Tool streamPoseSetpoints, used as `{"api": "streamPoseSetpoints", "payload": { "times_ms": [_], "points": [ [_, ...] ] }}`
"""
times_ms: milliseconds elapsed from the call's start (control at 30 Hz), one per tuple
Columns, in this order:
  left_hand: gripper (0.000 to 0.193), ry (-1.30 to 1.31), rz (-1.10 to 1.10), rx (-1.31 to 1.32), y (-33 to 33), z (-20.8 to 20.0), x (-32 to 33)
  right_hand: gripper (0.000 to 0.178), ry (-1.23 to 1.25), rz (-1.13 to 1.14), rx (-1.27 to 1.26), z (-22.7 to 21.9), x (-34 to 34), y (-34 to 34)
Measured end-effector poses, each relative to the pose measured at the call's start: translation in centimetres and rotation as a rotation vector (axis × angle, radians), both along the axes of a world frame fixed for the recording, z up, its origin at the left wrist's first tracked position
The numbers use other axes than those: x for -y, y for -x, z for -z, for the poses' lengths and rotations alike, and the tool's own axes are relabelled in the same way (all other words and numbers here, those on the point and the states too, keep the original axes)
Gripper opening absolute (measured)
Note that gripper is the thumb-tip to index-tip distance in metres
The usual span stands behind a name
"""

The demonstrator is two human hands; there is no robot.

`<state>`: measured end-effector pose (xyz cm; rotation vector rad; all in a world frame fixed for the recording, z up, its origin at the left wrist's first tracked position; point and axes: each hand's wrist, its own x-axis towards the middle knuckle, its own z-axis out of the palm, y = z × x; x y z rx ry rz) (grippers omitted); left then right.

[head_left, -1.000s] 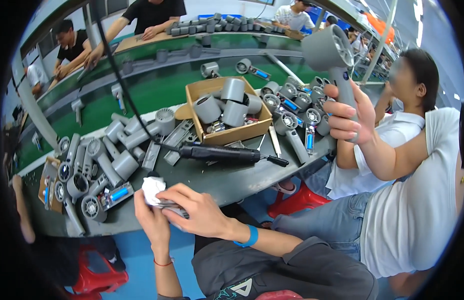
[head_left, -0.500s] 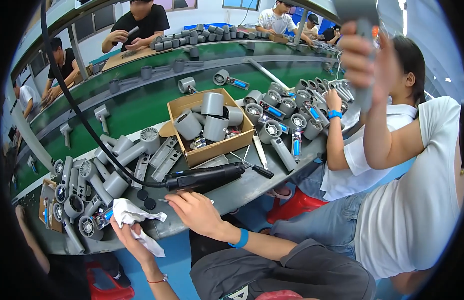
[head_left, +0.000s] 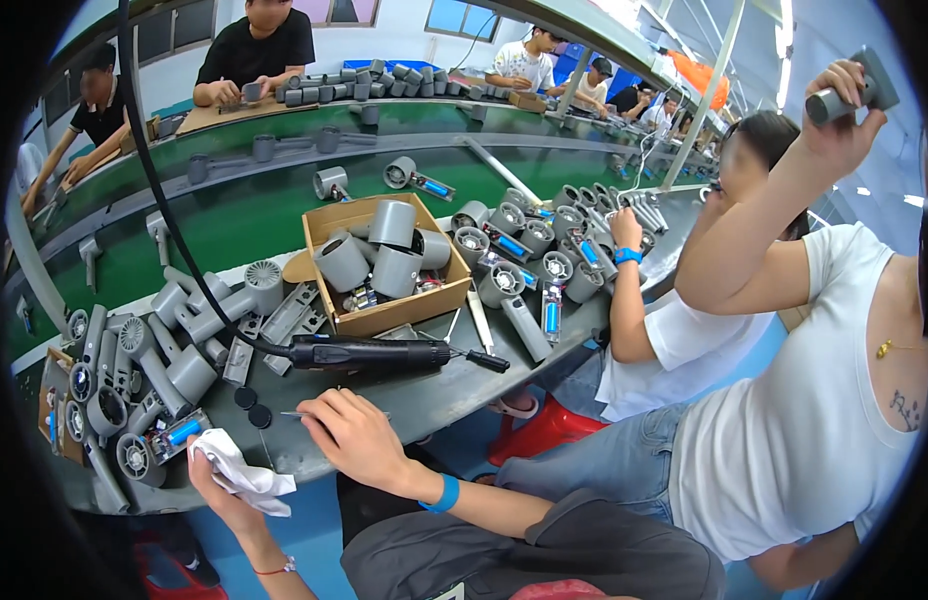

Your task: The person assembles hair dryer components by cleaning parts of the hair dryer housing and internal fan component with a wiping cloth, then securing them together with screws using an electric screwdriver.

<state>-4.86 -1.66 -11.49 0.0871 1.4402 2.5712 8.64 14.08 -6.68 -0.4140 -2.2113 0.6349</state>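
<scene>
White cloth (head_left: 242, 475) in my left hand (head_left: 220, 498), slim metal piece (head_left: 297, 414) in my right hand (head_left: 356, 437).

On the desk (head_left: 449, 395) ahead of me, an open cardboard box (head_left: 402, 313) is heaped with wide grey cylindrical housings (head_left: 394, 222), with small metal and coloured parts showing low between them; a smaller box (head_left: 70, 449) at the far left holds parts too small to tell. My left fingers grip the cloth at the desk's near edge; it is crumpled and soft, one corner drooping. My right fingers are closed on the metal piece, thin and grey, just its ends showing, near two black discs (head_left: 259, 415) and a black powered driver (head_left: 369, 353).
</scene>
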Motion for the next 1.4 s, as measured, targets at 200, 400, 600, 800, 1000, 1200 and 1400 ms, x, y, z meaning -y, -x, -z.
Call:
{"api": "streamPoseSetpoints", "payload": {
  "times_ms": [200,400,600,800,1000,1200,1400],
  "points": [
    [0.046,0.133,0.049,-0.066,1.1,2.5,1.3,0.014,-0.016,0.015,-0.012,-0.2,-0.1,0.0],
    [0.037,0.167,0.346,-0.299,0.4,-2.1,1.8,0.015,-0.014,0.015,-0.031,0.1,0.2,0.1],
    [0.029,0.653,0.544,-0.554,-2.3,-5.9,-0.2,0.016,-0.04,0.036,-0.003,0.1,0.4,0.4],
    [0.016,0.763,0.314,-0.689,-2.2,-6.6,-2.3,0.015,-0.054,0.083,0.031,-0.4,-0.2,0.0],
    [0.016,0.71,0.193,-0.801,-2.0,-7.5,-2.1,0.016,-0.003,0.044,0.048,-0.8,0.3,0.3],
    [0.013,0.205,0.169,-0.424,-3.3,-7.6,0.3,0.026,-0.013,0.046,0.057,-0.5,-0.4,0.3],
    [0.019,0.606,-0.004,-0.557,-2.6,-6.8,-1.1,0.04,-0.1,-0.196,-0.099,-1.2,0.0,-0.8]
  ]
}}
